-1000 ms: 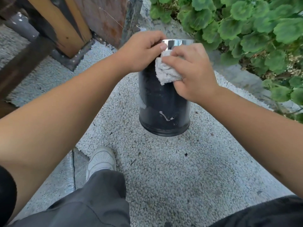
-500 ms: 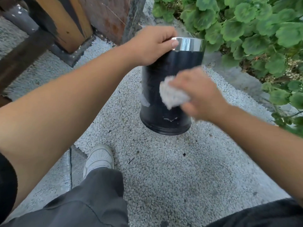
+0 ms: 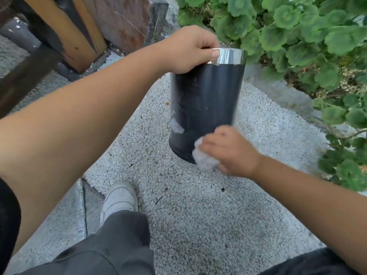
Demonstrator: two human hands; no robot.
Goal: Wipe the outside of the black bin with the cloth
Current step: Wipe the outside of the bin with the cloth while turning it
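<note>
Left hand (image 3: 188,50) grip clamps bin (image 3: 204,108) rim; right hand (image 3: 230,151) grip bunches cloth (image 3: 202,155) at base.

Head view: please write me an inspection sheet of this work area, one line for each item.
Surface: pale pebbled ground, dry, with a few dark specks.
Job's things: black bin upright, chrome rim; grey cloth bunched against its lower side.
Clutter: pale label scraps on the bin wall.
Grippers: left hand grips the rim; right hand presses the cloth, blurred.
Cables: nothing seen.
Surroundings: green plants on the right, wooden post on the left, white shoe below.
</note>
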